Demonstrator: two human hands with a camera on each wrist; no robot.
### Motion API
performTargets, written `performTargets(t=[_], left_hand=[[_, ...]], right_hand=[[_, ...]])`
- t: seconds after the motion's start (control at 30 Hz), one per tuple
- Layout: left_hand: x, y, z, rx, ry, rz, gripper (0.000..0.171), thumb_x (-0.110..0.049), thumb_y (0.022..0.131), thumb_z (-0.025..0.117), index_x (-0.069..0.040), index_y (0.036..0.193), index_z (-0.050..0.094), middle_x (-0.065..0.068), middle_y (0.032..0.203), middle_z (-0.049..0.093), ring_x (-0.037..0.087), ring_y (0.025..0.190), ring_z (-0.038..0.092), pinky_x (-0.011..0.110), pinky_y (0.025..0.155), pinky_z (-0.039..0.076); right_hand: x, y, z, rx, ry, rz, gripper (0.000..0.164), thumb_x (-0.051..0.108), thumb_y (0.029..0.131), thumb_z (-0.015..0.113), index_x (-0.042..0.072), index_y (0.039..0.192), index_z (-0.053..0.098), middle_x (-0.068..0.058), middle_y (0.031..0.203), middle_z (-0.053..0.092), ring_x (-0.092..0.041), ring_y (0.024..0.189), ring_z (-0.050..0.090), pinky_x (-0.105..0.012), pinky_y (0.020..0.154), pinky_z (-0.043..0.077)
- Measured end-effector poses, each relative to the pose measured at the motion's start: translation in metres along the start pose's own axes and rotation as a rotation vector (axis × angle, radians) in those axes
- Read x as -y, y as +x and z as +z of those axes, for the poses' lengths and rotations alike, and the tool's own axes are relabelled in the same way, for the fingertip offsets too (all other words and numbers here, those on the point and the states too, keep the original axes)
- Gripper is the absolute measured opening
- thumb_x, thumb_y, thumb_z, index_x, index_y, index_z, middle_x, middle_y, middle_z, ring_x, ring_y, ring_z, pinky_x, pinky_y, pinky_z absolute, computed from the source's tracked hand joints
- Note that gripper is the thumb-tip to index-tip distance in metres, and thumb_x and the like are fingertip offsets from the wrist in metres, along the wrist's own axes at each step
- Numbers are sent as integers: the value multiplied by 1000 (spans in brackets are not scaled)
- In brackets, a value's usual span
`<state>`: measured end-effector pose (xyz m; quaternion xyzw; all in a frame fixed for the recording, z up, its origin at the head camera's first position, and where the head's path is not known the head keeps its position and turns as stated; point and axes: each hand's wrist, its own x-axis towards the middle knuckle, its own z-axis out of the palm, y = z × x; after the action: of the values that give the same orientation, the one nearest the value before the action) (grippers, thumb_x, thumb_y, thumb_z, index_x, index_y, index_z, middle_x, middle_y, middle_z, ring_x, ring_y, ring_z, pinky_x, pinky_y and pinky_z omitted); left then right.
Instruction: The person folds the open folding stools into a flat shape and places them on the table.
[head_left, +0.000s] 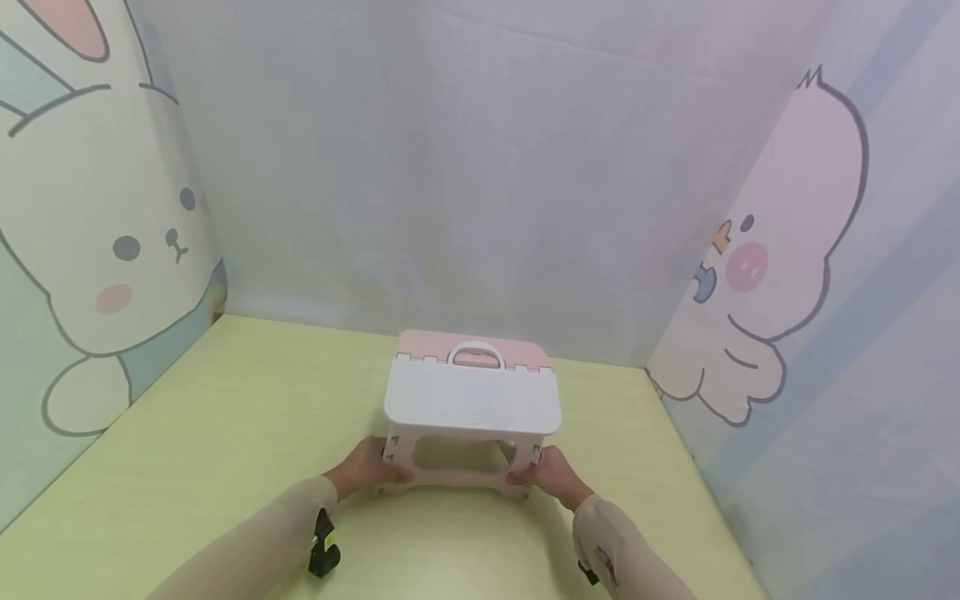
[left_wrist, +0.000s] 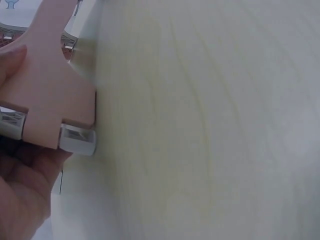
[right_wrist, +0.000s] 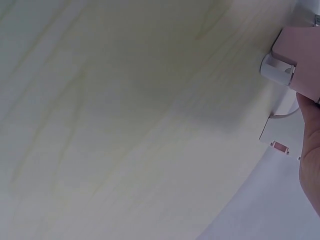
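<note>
A pink and white folding step stool (head_left: pixel 472 396) is unfolded, its white top panel facing up and a white carry handle (head_left: pixel 477 346) near the pink back strip. My left hand (head_left: pixel 367 467) grips the left side of its front leg panel, thumb on the pink face (left_wrist: pixel 50 85) and fingers around the side. At the right side, my right hand (head_left: pixel 555 473) holds the same panel in a like way; only part of that hand (right_wrist: pixel 311 150) enters the right wrist view. The feet are at the table surface; whether they bear on it, I cannot tell.
A pale yellow-green table (head_left: pixel 247 400) with wood-like grain lies under the stool. Fabric walls enclose it at the back and both sides, printed with a rabbit (head_left: pixel 97 225) on the left and a chick-like figure (head_left: pixel 795 192) on the right.
</note>
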<state>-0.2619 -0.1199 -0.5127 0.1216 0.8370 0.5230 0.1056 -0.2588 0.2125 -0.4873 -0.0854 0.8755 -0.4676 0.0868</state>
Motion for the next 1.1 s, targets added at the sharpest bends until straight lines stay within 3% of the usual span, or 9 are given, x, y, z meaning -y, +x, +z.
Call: performTargets(t=[0.6, 1.1], left_hand=[[-3, 0, 1, -11, 41, -12, 56, -21, 72, 84, 3, 116, 61, 12, 109, 68, 21, 95, 61, 49, 91, 45], [-1, 2, 1, -3, 37, -37, 57, -20, 72, 84, 3, 118, 60, 13, 112, 66, 22, 96, 61, 50, 92, 45]], right_hand=[[-2, 3, -1, 8, 8, 11, 42, 10, 68, 81, -5, 105, 67, -14, 107, 68, -18, 89, 58, -34, 76, 48], [-4, 5, -1, 17, 10, -5, 47, 10, 70, 81, -4, 111, 65, -16, 113, 66, -22, 96, 58, -34, 77, 48]])
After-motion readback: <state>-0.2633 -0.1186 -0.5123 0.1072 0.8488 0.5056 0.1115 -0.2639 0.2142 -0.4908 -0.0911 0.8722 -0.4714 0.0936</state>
